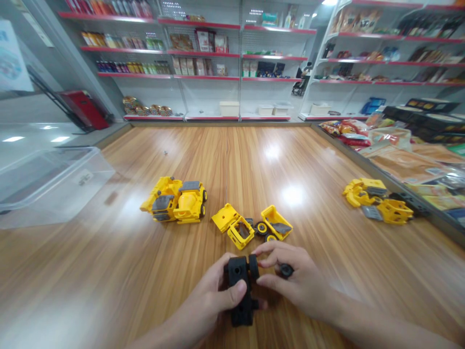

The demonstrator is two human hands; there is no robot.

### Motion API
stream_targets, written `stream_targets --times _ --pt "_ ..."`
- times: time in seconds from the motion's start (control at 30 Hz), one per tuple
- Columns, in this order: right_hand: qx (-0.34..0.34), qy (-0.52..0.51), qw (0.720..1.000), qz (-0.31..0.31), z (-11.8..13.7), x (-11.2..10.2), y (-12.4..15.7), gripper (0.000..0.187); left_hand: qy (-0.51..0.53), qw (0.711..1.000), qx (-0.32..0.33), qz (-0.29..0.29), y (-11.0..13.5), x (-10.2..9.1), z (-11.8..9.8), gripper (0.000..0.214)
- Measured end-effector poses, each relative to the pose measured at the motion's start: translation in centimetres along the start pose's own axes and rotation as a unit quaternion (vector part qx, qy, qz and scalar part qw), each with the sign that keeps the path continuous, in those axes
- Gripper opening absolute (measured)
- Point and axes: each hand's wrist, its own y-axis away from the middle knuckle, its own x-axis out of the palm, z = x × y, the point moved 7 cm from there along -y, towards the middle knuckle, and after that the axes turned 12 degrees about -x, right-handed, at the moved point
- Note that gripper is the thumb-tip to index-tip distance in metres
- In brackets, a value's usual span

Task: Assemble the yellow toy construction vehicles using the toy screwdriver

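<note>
Wooden table (145, 271) carries a toy truck (176, 199), loose parts (250, 225), a second pile (378, 201) and, at the left edge, a clear bin (47, 182).

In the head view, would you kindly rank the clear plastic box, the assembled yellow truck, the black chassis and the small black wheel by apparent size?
1. clear plastic box
2. assembled yellow truck
3. black chassis, enlarged by nearness to the camera
4. small black wheel, partly hidden

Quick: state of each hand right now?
Left hand: closed, holding the black toy chassis.
Right hand: fingers pinched on the black wheel at the chassis's side.
</note>
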Motion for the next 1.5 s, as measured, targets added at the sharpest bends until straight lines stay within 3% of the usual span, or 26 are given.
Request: stream_targets --times 0.1,0.27,0.43,0.57,0.73,1.1,1.33,1.5 --pt "-0.029 0.030 0.999 0.006 0.5 0.4 0.1 0.012 0.008 1.000 -0.003 -0.002 -0.1 0.5 -0.1 0.040" --pt "-0.039 0.033 0.998 0.026 0.4 1.1 0.2 0.016 0.039 0.997 -0.018 -0.056 -0.2 0.4 -0.5 0.030" --pt "0.084 0.033 0.995 0.043 -1.3 0.5 0.8 0.032 0.059 0.994 -0.058 -0.067 -0.1 0.1 -0.2 0.029" --pt "0.127 0.055 0.987 0.077 -0.5 0.3 1.1 0.022 0.056 0.996 -0.066 -0.039 -0.1 0.1 0.0 0.026" --pt "0.067 0.080 0.991 0.080 0.4 0.5 0.7 0.008 0.054 0.997 -0.062 0.004 -0.2 0.5 0.1 0.020" --pt "-0.031 0.110 0.993 0.037 0.5 0.2 0.5 0.009 0.066 0.996 -0.064 -0.022 -0.3 0.4 0.0 0.022" --pt "-0.001 0.092 0.993 0.073 1.3 0.6 0.9 0.033 0.034 0.996 -0.048 -0.069 -0.1 0.3 -0.4 0.026" --pt "0.037 0.095 0.995 -0.022 0.5 -1.2 0.6 0.013 -0.003 0.997 0.004 -0.076 0.1 0.2 -1.5 0.024"
